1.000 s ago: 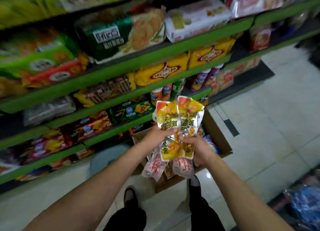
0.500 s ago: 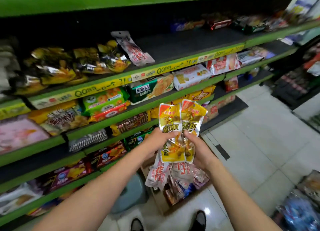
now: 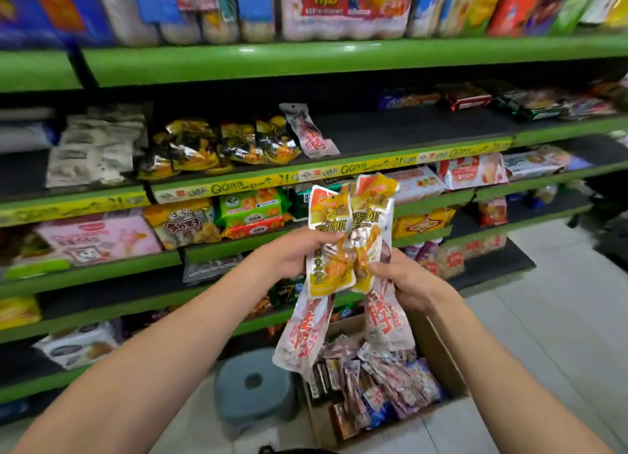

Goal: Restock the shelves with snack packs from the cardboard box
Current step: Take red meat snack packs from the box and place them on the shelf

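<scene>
Both hands hold one bunch of snack packs in front of the shelves. My left hand [image 3: 292,253] grips the left yellow pack [image 3: 328,236]; my right hand [image 3: 404,280] grips the right side of the bunch, where a second yellow pack [image 3: 372,215] stands upright. Two silvery packs with red lettering [image 3: 300,334] hang below the hands. The cardboard box [image 3: 438,355] sits on the floor under them, with several more packs [image 3: 380,382] inside. On the dark shelf [image 3: 407,130] ahead lie similar yellow-black packs [image 3: 217,144] and one silvery red pack [image 3: 311,134].
Green-edged shelves [image 3: 306,59] full of snacks run across the view, with a yellow price strip [image 3: 238,186]. A grey plastic stool [image 3: 253,389] stands left of the box. White tiled floor [image 3: 560,283] lies to the right.
The view has tilted upward, bringing the higher shelves in. Both hands have lifted the bunch of packs a little higher, still gripping it together.
</scene>
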Demonstrator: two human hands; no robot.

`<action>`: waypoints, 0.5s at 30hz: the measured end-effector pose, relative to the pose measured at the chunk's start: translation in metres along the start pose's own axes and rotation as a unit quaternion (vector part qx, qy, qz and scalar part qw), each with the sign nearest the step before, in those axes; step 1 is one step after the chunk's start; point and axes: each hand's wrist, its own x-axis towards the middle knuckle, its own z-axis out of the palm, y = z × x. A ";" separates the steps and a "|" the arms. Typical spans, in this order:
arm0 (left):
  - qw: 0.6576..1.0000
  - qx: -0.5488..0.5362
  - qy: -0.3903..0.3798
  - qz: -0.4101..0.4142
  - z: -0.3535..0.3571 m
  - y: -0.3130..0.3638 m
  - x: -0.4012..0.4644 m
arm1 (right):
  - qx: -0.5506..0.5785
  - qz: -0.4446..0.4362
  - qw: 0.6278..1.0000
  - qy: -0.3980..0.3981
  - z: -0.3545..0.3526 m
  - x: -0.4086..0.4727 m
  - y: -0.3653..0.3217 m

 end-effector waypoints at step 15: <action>0.984 -0.119 0.119 0.064 -0.012 0.017 -0.054 | -0.159 -0.045 0.983 -0.087 0.024 0.013 -0.023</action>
